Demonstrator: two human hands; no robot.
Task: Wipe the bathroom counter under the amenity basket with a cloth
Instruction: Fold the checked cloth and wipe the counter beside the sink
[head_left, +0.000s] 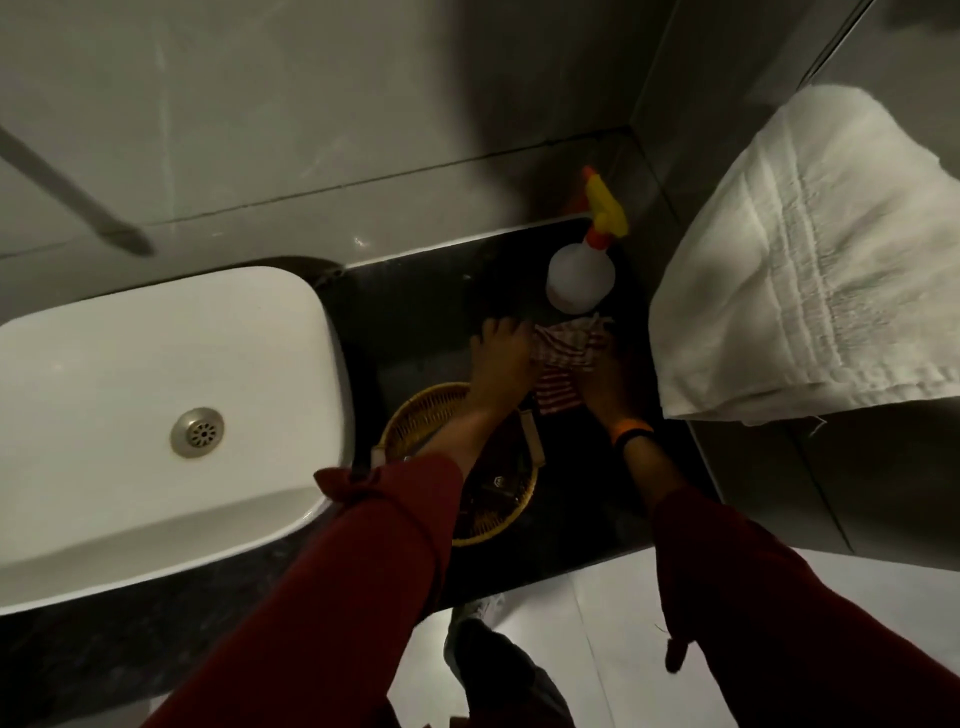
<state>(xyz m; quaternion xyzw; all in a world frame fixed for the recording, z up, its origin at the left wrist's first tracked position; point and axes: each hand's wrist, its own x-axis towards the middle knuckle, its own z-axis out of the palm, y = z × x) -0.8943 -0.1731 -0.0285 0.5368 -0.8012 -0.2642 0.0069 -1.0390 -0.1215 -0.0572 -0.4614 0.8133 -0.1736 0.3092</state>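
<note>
Right now both hands work a striped cloth (563, 358) on the dark tabletop (415, 312), just beyond the basket (415, 415). The left hand (501, 358) curls its fingers over the cloth's left edge and grips it; the right hand (602, 384) sits in shadow against the cloth's right side, and I cannot tell whether it grips or only presses. The basket sits on the tabletop nearer the person than the cloth, partly hidden under the left forearm, with some small items inside that are too dim to name.

As I judge it, the main risk is the spray bottle (581, 283), standing just beyond the cloth and nearly touching it: a push forward could tip it or shove it against the wall. The left forearm crosses over the basket, so a careless drag back could catch the rim and slide it toward the tabletop's front edge.

Left of the basket lies a white sink (156, 415), close enough to limit sideways room. Right of it, a white towel (810, 270) hangs over that side of the tabletop.
</note>
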